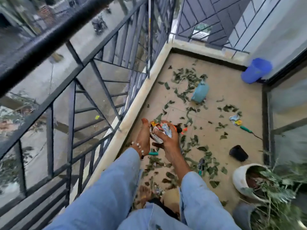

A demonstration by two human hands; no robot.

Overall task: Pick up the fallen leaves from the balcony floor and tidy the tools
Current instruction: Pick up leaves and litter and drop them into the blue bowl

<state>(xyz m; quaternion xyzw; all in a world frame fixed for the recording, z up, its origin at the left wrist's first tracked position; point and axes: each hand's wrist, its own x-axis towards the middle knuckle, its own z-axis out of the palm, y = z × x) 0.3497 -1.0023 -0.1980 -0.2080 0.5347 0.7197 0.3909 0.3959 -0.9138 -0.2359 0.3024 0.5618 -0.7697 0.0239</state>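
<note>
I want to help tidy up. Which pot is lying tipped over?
The small black pot lies on its side on the floor. The white pot with the plant stands upright beside it.

Leaves (186, 90) lie across the floor (232, 90) between railing (93, 67) and bucket (255, 70).
</note>
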